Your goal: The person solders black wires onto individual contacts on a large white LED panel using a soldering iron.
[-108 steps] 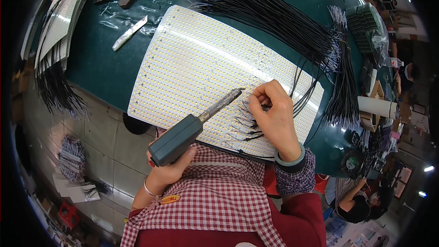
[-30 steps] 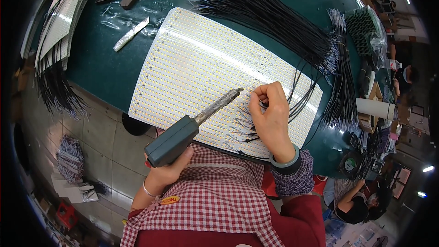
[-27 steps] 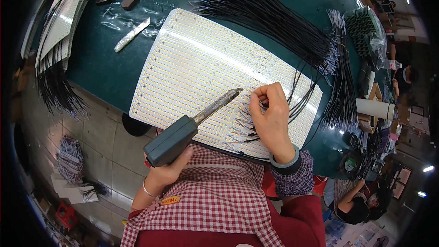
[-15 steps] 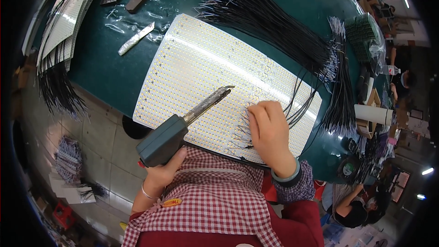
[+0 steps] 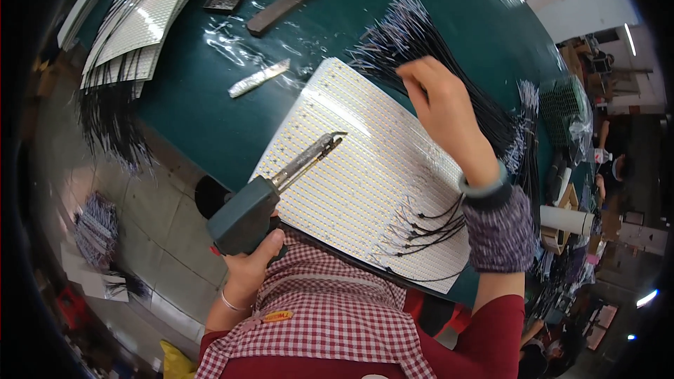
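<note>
Head view showed the left hand clenched around a grey pistol-shaped soldering gun over the white rectangular LED panel on the green desk. The right hand, fingers curled, reached into a bundle of thin black wires; whether its grip pinched one, I could not tell.

matt plastic solder gun w/ metal tip, glossy tabletop
</note>
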Tool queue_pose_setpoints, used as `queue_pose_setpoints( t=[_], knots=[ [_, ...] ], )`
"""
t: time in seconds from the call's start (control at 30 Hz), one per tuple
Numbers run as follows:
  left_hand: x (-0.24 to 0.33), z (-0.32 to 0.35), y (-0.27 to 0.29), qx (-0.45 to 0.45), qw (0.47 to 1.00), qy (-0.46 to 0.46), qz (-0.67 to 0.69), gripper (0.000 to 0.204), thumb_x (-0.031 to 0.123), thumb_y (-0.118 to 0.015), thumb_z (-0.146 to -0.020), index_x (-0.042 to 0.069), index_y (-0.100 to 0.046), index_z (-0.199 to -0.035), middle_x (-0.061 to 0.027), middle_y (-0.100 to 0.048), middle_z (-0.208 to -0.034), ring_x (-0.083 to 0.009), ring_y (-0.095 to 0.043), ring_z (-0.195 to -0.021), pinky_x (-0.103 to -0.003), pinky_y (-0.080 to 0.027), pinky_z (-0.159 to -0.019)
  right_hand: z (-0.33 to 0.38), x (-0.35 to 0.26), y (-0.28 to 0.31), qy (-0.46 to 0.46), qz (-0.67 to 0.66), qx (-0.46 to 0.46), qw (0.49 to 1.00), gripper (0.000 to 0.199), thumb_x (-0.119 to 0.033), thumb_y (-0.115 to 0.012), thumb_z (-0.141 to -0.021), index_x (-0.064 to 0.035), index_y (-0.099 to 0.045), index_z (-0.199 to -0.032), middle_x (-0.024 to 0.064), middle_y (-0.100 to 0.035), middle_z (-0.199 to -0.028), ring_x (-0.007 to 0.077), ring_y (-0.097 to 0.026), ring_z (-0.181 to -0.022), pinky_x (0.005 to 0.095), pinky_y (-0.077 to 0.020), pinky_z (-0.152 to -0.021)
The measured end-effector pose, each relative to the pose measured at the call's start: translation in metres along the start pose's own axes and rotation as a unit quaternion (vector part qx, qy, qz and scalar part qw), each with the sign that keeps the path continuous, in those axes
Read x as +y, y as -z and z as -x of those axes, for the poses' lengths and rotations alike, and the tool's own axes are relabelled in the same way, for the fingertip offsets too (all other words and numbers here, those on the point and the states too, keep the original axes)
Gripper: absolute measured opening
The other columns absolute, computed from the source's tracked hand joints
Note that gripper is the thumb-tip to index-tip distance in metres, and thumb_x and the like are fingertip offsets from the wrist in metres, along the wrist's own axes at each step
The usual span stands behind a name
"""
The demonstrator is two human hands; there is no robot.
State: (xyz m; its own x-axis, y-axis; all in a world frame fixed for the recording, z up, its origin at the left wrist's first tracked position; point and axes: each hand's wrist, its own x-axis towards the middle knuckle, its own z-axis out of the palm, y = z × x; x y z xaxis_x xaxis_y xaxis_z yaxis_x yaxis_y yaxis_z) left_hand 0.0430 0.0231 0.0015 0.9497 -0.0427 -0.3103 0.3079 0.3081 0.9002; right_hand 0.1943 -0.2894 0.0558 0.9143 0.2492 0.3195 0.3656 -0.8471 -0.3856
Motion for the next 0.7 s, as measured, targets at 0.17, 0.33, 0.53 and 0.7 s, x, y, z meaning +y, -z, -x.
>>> queue_pose_setpoints(
  t=[0.17, 0.33, 0.53, 0.7],
  knots=[
    [-0.012, 0.005, 0.016, 0.015, 0.995, -0.079, -0.053, 0.045, -0.004, -0.07, -0.077, -0.003, -0.055, -0.12, -0.0117, -0.062, -0.11, -0.0149, -0.058, -0.081, -0.027, -0.047, -0.067, -0.053, 0.022, -0.059, 0.002, 0.029, -0.021, 0.999, 0.01, -0.007, -0.062, -0.083, -0.0046, -0.065, -0.092, 0.0088, -0.061, -0.09, 0.0294, -0.06, -0.088, 0.0397, -0.0502, -0.072],
    [-0.007, 0.007, 0.024, 0.049, 0.993, -0.082, -0.067, 0.045, -0.007, -0.067, -0.077, -0.004, -0.053, -0.12, -0.0129, -0.061, -0.109, -0.0128, -0.056, -0.063, -0.025, -0.044, -0.05, -0.063, 0.02, -0.075, -0.008, 0.095, -0.039, 0.995, 0.008, -0.009, -0.065, -0.081, -0.0055, -0.065, -0.087, 0.0083, -0.061, -0.09, 0.0291, -0.06, -0.091, 0.0405, -0.05, -0.074],
    [-0.005, 0.002, 0.021, 0.044, 0.995, -0.079, -0.03, 0.045, -0.007, -0.066, -0.078, -0.003, -0.053, -0.121, -0.0131, -0.061, -0.108, -0.0133, -0.056, -0.062, -0.026, -0.045, -0.05, -0.05, -0.004, -0.048, -0.084, -0.138, 0.095, 0.982, 0.006, -0.005, -0.065, -0.083, -0.0035, -0.066, -0.088, 0.0079, -0.06, -0.081, 0.0199, -0.059, -0.072, 0.0308, -0.0472, -0.063],
    [-0.002, 0.003, 0.013, -0.01, 0.999, -0.05, -0.007, 0.045, -0.002, -0.071, -0.08, 0.0, -0.057, -0.122, -0.0099, -0.064, -0.109, -0.0126, -0.062, -0.085, -0.024, -0.051, -0.067, -0.006, -0.044, 0.002, -0.219, -0.31, 0.037, 0.924, 0.008, -0.004, -0.065, -0.084, 0.0016, -0.063, -0.089, 0.0019, -0.062, -0.081, 0.0057, -0.054, -0.07, 0.021, -0.0429, -0.055]
  ],
)
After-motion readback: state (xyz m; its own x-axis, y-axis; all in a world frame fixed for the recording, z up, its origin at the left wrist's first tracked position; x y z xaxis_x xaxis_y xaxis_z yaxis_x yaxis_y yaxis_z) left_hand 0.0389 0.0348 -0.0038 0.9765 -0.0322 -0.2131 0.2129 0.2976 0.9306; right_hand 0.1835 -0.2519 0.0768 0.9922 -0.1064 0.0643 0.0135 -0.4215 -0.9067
